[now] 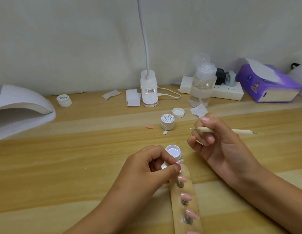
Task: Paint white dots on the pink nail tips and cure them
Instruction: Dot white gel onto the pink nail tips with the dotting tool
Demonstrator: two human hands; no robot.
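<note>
the left hand pinches one pink nail tip between thumb and forefinger, at the top end of the wooden strip, where more pink tips sit on their mounts in a row. the held tip seems to carry pale specks, though it is too small to be sure. the right hand is curled round the dotting tool, its ball end loaded with white and pointing left, apart from the tip and above the table. the open pot of white gel stands just behind the left fingers.

risks from here: the white bead could sag or drop before it lands. a thumb so near the tip's face could smear wet dots. either hand could knock the open pot. the curing lamp sits far left, so carrying uncured dots across to it invites smudging.
</note>
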